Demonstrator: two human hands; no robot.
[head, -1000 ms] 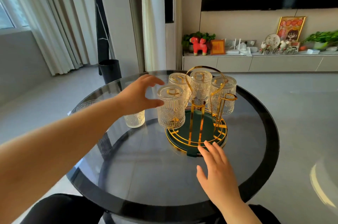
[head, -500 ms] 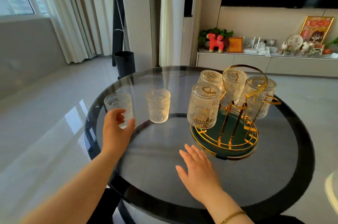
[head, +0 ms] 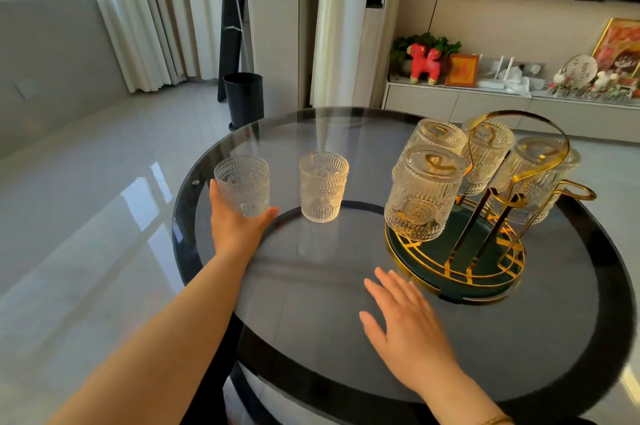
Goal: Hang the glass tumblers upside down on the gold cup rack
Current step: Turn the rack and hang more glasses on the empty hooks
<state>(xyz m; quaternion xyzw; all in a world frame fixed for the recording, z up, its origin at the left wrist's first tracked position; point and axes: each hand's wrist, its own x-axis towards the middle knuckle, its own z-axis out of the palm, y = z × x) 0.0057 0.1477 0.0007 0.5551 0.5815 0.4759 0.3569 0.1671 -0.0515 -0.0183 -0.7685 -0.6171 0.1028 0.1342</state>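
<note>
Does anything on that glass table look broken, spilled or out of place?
Nothing looks broken or spilled. Two tumblers stand upright off the gold rack: one cupped by the left hand, one free beside it. The hung glasses tilt outward, as the pegs hold them. The right hand lies flat on the table.

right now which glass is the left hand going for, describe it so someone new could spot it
On the round glass table, look left of the gold cup rack, where two tumblers stand upright. It is the leftmost tumbler, nearest the table's left edge. Unlike the other upright tumbler, the left hand is cupped around its base.
</note>
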